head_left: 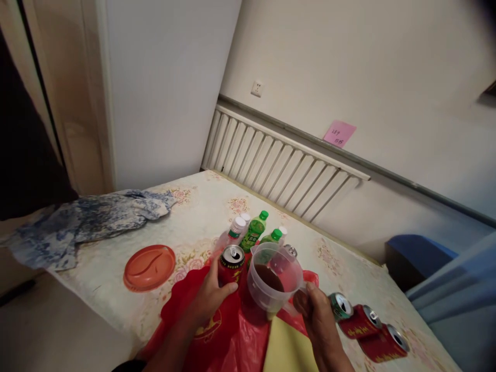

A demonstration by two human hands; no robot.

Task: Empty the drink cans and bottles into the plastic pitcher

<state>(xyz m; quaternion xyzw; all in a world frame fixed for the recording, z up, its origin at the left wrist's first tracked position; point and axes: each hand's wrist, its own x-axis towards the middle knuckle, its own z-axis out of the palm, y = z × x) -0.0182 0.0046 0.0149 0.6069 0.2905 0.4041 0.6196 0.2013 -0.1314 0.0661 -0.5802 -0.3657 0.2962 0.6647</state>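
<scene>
- Head view: left hand (215, 292), half-curled, is gripping red can (231, 265).
- Right hand (315, 306), fist-like, is holding jug (259, 295); grip partly hidden.
- Seemingly steadying both; any tilting is requiring care.

we hold a red can (231, 273) nearly upright, with yellow markings on its side and a dark opening in its silver top. just right of it we grip a clear plastic jug (259, 295) by its handle, which points right; its mouth faces up, and brown liquid (267, 278) lies inside, below the rim.
</scene>
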